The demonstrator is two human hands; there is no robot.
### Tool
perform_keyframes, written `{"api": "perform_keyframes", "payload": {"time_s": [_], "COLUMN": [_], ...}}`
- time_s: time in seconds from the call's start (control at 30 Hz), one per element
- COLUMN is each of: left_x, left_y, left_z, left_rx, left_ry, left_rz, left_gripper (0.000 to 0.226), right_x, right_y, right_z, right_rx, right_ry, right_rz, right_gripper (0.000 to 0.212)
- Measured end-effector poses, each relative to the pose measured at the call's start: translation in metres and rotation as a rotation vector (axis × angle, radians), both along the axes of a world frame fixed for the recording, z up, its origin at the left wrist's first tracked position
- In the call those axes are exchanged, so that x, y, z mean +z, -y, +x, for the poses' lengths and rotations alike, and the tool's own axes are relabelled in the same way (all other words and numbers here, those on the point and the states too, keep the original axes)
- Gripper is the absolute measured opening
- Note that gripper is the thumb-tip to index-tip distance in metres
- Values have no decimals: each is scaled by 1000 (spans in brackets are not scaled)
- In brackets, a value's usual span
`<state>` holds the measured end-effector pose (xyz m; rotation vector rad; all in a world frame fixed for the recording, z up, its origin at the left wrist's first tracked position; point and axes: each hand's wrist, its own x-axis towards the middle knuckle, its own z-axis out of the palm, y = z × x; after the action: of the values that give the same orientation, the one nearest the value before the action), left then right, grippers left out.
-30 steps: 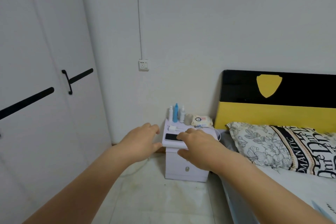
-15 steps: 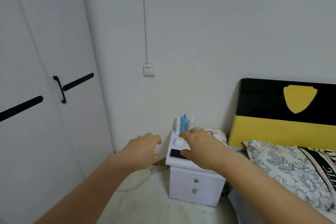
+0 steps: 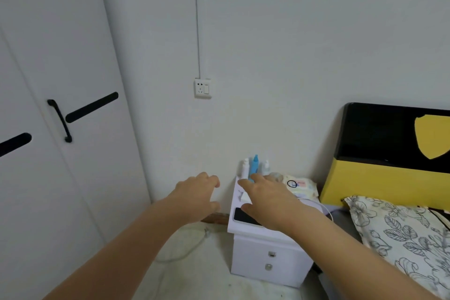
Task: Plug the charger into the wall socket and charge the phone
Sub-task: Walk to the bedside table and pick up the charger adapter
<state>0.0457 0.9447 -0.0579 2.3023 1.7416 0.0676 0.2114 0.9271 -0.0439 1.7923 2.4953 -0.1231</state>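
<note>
A white wall socket (image 3: 202,88) sits on the wall above and left of a white nightstand (image 3: 269,258). On the nightstand's top lie a white charger (image 3: 244,198) and, nearer me, a dark phone (image 3: 243,217); a white cable (image 3: 319,203) loops off its right side. My right hand (image 3: 269,200) hovers over the charger and phone with fingers spread, partly hiding both. My left hand (image 3: 197,196) floats left of the nightstand, open and holding nothing.
Small bottles, one blue (image 3: 254,168), stand at the nightstand's back beside a wipes pack (image 3: 303,186). A bed with a floral pillow (image 3: 399,234) and black-and-yellow headboard (image 3: 389,153) fills the right. White wardrobe doors (image 3: 60,129) stand left. A cable (image 3: 185,251) lies on the floor.
The view has moved closer and swung left, so the nightstand and socket look bigger. My right hand has slid from the phone's edge to above the charger. My left hand stays beside the nightstand.
</note>
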Motion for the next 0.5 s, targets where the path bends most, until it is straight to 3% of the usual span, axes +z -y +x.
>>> {"api": "perform_keyframes", "payload": {"time_s": [0.5], "left_x": [-10], "left_y": [-155], "left_z": [-57], "left_rx": [-115], "left_ry": [29], "left_rz": [-34], "left_gripper": [42], "right_x": [-21], "right_y": [-130], "right_z": [-57], "right_rx": [-95], "right_ry": [14], "right_rz": [-47], "right_gripper": [38]}}
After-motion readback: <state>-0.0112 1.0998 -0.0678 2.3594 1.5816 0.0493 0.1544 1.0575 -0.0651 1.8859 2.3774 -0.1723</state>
